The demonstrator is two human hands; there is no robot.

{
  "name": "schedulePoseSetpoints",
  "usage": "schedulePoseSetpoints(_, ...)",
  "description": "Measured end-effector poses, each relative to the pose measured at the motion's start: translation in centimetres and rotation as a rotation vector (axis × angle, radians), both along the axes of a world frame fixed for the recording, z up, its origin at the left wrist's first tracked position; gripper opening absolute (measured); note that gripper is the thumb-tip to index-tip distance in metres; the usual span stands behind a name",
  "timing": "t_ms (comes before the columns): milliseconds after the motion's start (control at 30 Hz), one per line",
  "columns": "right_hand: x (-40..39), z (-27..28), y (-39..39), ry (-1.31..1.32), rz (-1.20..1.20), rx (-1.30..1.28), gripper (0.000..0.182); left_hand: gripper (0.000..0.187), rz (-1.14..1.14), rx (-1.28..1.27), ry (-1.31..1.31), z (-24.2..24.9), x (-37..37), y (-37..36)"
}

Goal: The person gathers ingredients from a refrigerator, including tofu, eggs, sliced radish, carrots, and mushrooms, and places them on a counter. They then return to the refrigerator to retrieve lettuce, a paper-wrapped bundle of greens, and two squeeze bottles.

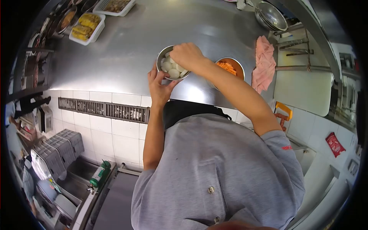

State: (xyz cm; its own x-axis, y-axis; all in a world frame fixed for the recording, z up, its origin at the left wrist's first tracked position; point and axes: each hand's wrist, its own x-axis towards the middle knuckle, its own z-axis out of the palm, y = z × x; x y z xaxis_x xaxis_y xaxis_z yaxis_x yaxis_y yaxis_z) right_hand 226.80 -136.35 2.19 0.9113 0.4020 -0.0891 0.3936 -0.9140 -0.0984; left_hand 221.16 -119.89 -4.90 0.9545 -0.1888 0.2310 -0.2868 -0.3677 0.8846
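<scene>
A round metal bowl (160, 60) filled with white, round slices (173, 72) sits at the front of the steel counter. My left hand (160, 83) grips its near left side, thumb and fingers against the wall. Over the far right rim, my right hand (187, 56) is closed, knuckles up, with its fingertips down among the slices. What those fingertips hold is hidden. To the right, partly behind my right forearm, stands a second metal bowl (238, 66) with orange cut pieces (227, 68) in it.
A pink cloth (263, 63) lies at the counter's right end, below stacked metal bowls (271, 17). White trays, one with yellow food (85, 27), stand far left. A floor grate (103, 108) runs below the steel counter (126, 46). Grey crates (57, 151) sit lower left.
</scene>
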Motion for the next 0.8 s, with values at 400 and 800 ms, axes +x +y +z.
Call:
schedulePoseSetpoints(400, 0.9, -0.1, -0.8, -0.059, 0.053, 0.016, 0.01, 0.036, -0.004, 0.068, -0.128, -0.5, 0.1, 0.1)
schedulePoseSetpoints(800, -0.7, 2.9, -4.2, 0.168, -0.335, 0.035, 0.025, 0.04, 0.008, 0.023, -0.063, -0.4, -0.1, -0.1)
